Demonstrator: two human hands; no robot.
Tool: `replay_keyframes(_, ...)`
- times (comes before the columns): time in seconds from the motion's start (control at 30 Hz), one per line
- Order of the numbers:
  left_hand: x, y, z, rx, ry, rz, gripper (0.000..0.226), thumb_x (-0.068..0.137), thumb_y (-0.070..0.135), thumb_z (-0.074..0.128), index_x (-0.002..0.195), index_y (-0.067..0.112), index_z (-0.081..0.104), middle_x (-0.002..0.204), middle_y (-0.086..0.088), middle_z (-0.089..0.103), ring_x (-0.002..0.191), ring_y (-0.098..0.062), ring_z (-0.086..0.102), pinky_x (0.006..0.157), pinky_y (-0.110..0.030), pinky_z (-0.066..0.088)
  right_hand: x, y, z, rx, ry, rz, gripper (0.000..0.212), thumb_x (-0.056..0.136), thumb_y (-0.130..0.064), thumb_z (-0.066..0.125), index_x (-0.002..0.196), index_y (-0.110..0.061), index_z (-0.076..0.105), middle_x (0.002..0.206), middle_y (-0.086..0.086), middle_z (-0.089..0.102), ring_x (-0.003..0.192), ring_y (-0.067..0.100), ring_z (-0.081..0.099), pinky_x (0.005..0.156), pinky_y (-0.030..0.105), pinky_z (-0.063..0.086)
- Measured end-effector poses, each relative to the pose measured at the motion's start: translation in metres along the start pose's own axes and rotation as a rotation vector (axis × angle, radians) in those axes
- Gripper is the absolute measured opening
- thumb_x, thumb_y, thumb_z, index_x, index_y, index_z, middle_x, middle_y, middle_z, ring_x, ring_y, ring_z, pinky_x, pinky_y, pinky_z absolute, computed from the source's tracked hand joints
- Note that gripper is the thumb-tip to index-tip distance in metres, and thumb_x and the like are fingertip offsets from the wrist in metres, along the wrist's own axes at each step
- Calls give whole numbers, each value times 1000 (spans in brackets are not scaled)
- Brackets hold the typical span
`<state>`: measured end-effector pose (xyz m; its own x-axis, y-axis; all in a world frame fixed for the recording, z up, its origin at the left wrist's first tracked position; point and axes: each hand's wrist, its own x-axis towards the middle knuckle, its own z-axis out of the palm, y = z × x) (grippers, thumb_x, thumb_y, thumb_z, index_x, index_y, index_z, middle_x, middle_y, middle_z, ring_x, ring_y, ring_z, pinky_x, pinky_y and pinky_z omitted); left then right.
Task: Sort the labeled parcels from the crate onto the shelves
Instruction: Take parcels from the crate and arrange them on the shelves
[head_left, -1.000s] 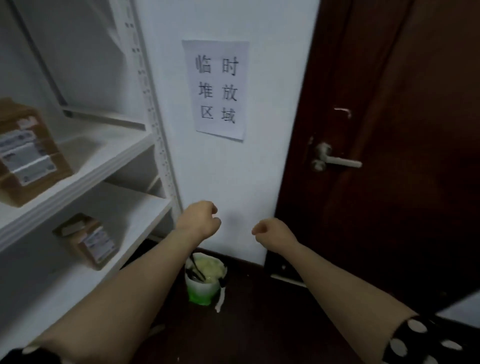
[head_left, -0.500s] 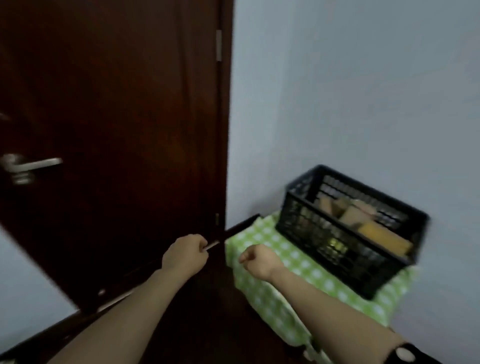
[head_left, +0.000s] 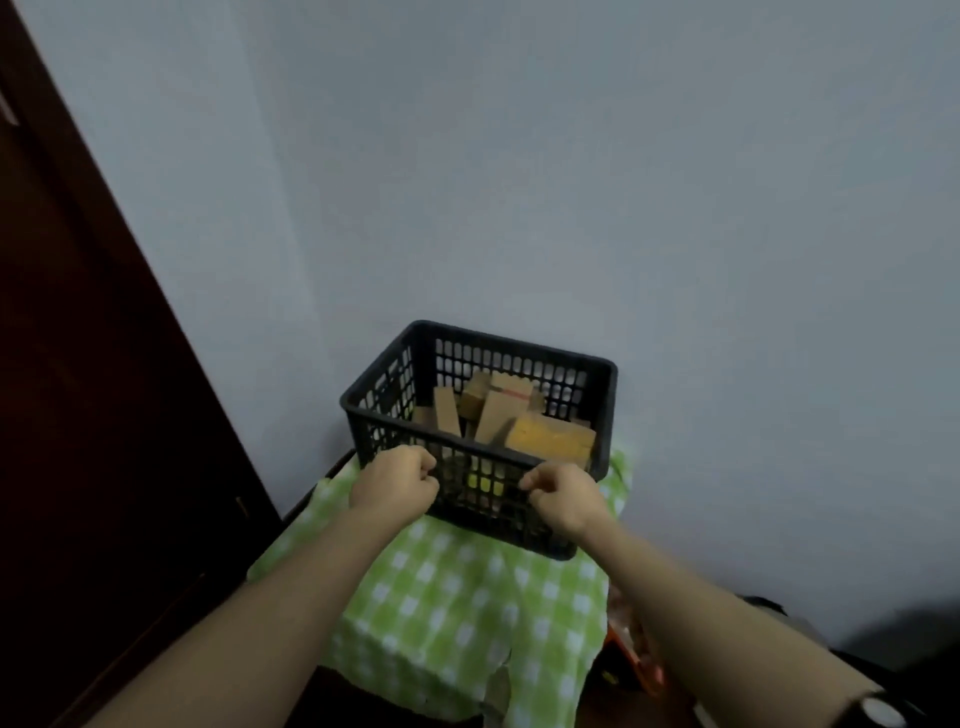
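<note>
Two hands hover at the near wall of the crate (head_left: 519, 345), both clenched with nothing in them: the left hand (head_left: 395, 480) is a loose fist and the right hand (head_left: 563, 496) has its fingers (head_left: 530, 480) curled in toward the palm. Whether the knuckles touch the black mesh cannot be told.

The parcels (head_left: 498, 415) lie just beyond and above the fingertips, over the near rim, heaped inside the crate. Most stand tilted on end, their long axes running up and away from the fingers. The largest parcel (head_left: 550, 441), an orange-brown box, lies flat in the near right corner, its long side roughly along the near wall. It sits straight ahead of the right hand's fingers and is nearer to them than to the left hand's. My judgement is that the right hand has the shorter reach, up over the rim and down, and that it must open first. No label can be read from here.

The crate sits on a green checked cloth (head_left: 467, 587) that drapes toward the person beneath both wrists. A plain pale wall (head_left: 571, 182) rises beyond the crate, and a dark door (head_left: 78, 415) stands to the left of the left hand. No shelves are in view.
</note>
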<state>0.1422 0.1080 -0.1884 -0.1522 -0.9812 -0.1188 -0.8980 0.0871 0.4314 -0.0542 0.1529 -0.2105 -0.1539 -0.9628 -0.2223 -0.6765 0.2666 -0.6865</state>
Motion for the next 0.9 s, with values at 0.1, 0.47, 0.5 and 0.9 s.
replay_keyframes(0.1,58,15,13,-28,-28,43,29,93,19,52,121,20,62,111,0,66,93,-18,63,79,-35,56,45,12,-13,-29,54,59,21,94,-7,45,101,-16,63,97,3,63,86,21,61,75,32,51)
replay_keyframes(0.47,267,56,78,-121,-192,-78,47,91,30,59,133,17,44,127,-8,50,106,-24,57,82,-34,53,213,34,-36,-301,17,132,36,92,-12,47,126,-23,55,133,2,47,116,21,52,96,35,47)
replay_keyframes(0.5,281,61,87,-121,-182,-90,50,89,33,61,132,17,42,128,-9,48,106,-25,56,82,-35,53,222,38,-38,-308,17,136,37,93,-12,48,127,-22,54,135,2,45,119,21,50,99,34,45)
replay_keyframes(0.9,384,104,171,194,-313,-114,109,65,72,66,149,30,10,150,-17,5,134,-38,16,100,-48,34,298,63,-54,-301,39,190,39,94,-15,47,133,-20,51,136,1,44,119,21,49,95,29,45)
